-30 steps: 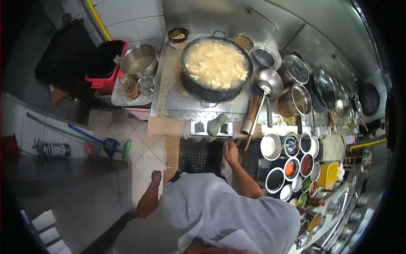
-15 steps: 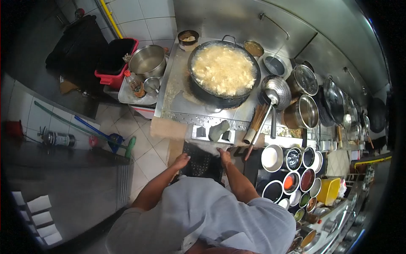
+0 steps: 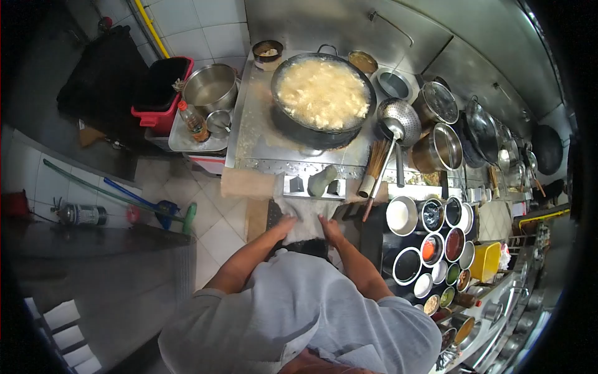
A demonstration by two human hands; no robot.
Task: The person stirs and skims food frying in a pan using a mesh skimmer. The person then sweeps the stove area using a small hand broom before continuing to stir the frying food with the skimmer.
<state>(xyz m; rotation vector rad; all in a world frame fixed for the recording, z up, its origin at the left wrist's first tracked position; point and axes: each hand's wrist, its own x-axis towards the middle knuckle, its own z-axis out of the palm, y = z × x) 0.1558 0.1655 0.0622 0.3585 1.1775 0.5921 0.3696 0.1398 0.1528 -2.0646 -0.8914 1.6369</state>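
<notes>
Your left hand [image 3: 286,226] and right hand [image 3: 331,229] have their fingers closed on opposite sides of a pale cloth [image 3: 304,219] at the stove's [image 3: 252,146] front edge. Beyond it, a wok [image 3: 274,107] holds pale pieces [image 3: 324,100] in bubbling liquid, while tubs [image 3: 402,215] to your right hold white, red and green contents. Half a second ago, your left hand was off the cloth, which now hangs lower.

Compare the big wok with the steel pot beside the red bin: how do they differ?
The wok is black, while the pot is silvery. The wok is wider than the pot. The wok sits on the stove; the pot stands on a tray. Both are round and open-topped.
</notes>
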